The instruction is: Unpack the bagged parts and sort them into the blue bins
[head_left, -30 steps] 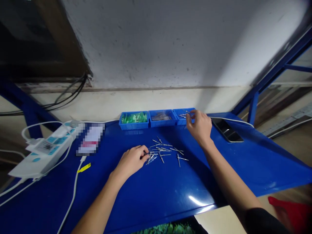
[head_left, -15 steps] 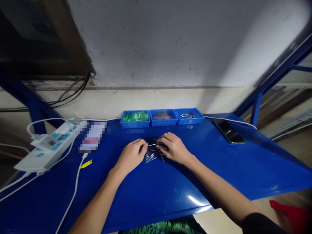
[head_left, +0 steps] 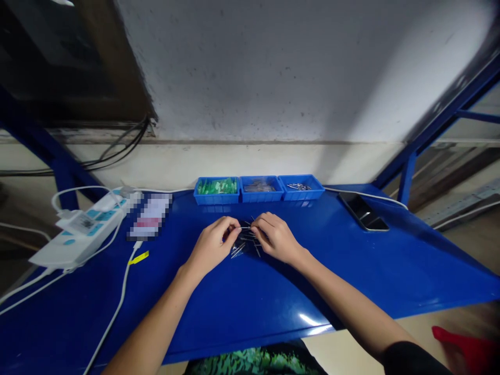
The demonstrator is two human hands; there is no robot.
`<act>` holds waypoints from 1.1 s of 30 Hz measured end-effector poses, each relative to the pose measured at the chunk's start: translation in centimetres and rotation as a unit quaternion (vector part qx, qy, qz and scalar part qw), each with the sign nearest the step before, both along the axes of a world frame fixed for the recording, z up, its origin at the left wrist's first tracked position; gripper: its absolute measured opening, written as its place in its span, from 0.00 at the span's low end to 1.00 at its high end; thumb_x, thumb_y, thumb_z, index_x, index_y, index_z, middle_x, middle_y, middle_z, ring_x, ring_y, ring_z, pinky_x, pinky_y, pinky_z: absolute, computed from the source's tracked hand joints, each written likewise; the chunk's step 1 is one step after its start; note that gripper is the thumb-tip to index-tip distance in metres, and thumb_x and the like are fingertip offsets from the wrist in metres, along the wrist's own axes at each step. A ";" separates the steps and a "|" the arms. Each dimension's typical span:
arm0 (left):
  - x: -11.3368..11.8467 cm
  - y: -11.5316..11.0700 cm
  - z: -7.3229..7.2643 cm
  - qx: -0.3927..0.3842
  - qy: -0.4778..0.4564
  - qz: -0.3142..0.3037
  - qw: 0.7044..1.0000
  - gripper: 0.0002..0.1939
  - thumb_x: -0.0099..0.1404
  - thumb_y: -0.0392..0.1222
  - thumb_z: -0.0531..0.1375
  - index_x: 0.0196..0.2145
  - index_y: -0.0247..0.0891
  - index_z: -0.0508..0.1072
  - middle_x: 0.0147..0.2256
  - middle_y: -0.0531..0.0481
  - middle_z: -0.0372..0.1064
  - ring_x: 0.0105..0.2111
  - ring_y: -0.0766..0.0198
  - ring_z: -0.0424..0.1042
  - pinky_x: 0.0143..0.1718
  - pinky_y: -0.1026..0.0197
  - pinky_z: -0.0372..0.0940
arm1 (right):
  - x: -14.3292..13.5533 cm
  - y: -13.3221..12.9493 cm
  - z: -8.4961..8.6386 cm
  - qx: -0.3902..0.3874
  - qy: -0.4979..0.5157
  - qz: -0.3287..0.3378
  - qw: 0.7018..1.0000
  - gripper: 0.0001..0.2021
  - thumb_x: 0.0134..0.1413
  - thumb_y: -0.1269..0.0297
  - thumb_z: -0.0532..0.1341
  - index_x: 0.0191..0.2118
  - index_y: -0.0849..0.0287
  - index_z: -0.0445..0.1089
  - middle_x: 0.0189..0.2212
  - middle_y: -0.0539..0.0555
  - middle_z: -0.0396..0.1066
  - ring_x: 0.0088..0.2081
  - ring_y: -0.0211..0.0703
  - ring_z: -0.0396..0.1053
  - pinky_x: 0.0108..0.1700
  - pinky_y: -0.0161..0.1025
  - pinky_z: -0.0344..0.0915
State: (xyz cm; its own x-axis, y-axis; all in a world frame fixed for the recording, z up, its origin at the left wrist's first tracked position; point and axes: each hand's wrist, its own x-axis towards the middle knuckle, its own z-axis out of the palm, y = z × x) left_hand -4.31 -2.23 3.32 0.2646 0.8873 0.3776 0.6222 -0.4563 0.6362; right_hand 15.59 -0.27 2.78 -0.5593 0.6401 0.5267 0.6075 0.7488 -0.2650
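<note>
A thin metal rod (head_left: 245,227) runs level between my two hands over the blue table. My left hand (head_left: 217,238) pinches its left end between thumb and fingertips. At the other end, the fingers of my right hand (head_left: 275,234) are closed on it. Several loose metal pins (head_left: 237,250) lie on the tabletop below and between the hands, some partly hidden by the fingers. Behind them stand three blue bins: one with green pieces (head_left: 216,197), a middle one with small packed parts (head_left: 261,196), and a right one with metal pins (head_left: 303,195).
A white power strip (head_left: 84,232) with cables and a blurred-out phone-like item (head_left: 150,216) are at the left. A yellow tag (head_left: 139,258) hangs on a white cable. Toward the right lies a dark phone (head_left: 363,211). Blue frame posts rise at both sides.
My hands have come slightly closer together, and less of the rod shows between them. The whole view has shifted a little.
</note>
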 end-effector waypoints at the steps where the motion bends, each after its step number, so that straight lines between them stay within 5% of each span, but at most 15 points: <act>1: 0.0 0.0 0.0 0.003 0.002 -0.003 1.000 0.07 0.66 0.42 0.52 0.35 0.40 0.67 0.31 0.53 0.68 0.30 0.66 0.68 0.32 0.65 0.60 | 0.0 -0.1 0.1 -0.003 0.006 0.003 1.000 0.11 0.63 0.64 0.48 0.35 0.60 0.66 0.32 0.56 0.68 0.33 0.42 0.63 0.38 0.40 0.59; 7: 0.3 0.0 0.1 0.010 0.006 0.012 1.000 0.12 0.67 0.44 0.49 0.31 0.39 0.67 0.27 0.53 0.68 0.28 0.65 0.68 0.31 0.65 0.59 | 0.1 -0.1 0.1 0.006 0.032 0.020 0.999 0.08 0.62 0.62 0.52 0.41 0.58 0.65 0.37 0.57 0.68 0.38 0.43 0.66 0.39 0.40 0.62; 12: 0.4 -0.4 0.7 -0.068 0.055 -0.032 0.996 0.12 0.66 0.46 0.50 0.30 0.40 0.68 0.27 0.54 0.70 0.25 0.65 0.68 0.26 0.66 0.58 | 1.3 0.4 0.4 0.082 0.059 -0.003 0.995 0.06 0.61 0.65 0.52 0.38 0.57 0.66 0.35 0.57 0.68 0.37 0.44 0.67 0.38 0.41 0.63; 14: 0.3 -0.7 0.8 -0.093 0.102 -0.047 0.989 0.10 0.64 0.46 0.53 0.29 0.42 0.69 0.25 0.55 0.69 0.21 0.66 0.66 0.22 0.66 0.54 | 2.8 1.0 1.1 0.150 0.115 -0.062 0.980 0.06 0.60 0.65 0.51 0.37 0.56 0.65 0.33 0.57 0.68 0.36 0.44 0.66 0.39 0.42 0.64; 18: 0.1 -1.0 0.5 -0.090 0.192 -0.031 0.977 0.06 0.60 0.44 0.58 0.28 0.42 0.69 0.26 0.53 0.70 0.21 0.64 0.67 0.20 0.65 0.50 | 6.9 3.6 2.2 0.237 0.202 -0.288 0.906 0.08 0.60 0.64 0.50 0.38 0.58 0.65 0.34 0.59 0.66 0.38 0.48 0.65 0.42 0.46 0.62; 21: 0.2 -1.0 0.1 -0.087 0.245 -0.010 0.965 0.03 0.58 0.42 0.59 0.28 0.42 0.69 0.28 0.52 0.70 0.24 0.61 0.69 0.21 0.64 0.49 | 9.5 5.4 1.3 0.160 0.127 -0.430 0.879 0.14 0.56 0.58 0.56 0.42 0.62 0.67 0.40 0.65 0.64 0.44 0.57 0.61 0.43 0.53 0.60; 24: 0.4 -0.9 -0.1 -0.082 0.264 -0.003 0.961 0.02 0.58 0.40 0.59 0.28 0.42 0.69 0.29 0.51 0.70 0.28 0.58 0.70 0.23 0.63 0.52 | 10.5 5.9 -0.6 0.063 0.077 -0.493 0.865 0.18 0.52 0.56 0.59 0.44 0.65 0.67 0.42 0.68 0.63 0.45 0.62 0.59 0.41 0.56 0.61; 27: 0.4 -0.9 -0.3 -0.081 0.266 0.002 0.960 0.03 0.59 0.39 0.58 0.27 0.42 0.68 0.31 0.50 0.70 0.29 0.57 0.70 0.25 0.62 0.55 | 9.4 5.4 -1.9 0.021 0.069 -0.459 0.885 0.16 0.53 0.57 0.58 0.43 0.63 0.69 0.41 0.66 0.63 0.45 0.60 0.60 0.40 0.54 0.61; 33: 0.4 -0.8 -0.6 -0.074 0.276 -0.005 0.958 0.06 0.62 0.34 0.54 0.28 0.40 0.67 0.32 0.48 0.69 0.34 0.56 0.69 0.31 0.59 0.59 | 4.5 3.7 -1.9 0.019 0.066 -0.267 0.961 0.12 0.57 0.58 0.56 0.42 0.60 0.69 0.39 0.60 0.65 0.43 0.52 0.62 0.45 0.49 0.61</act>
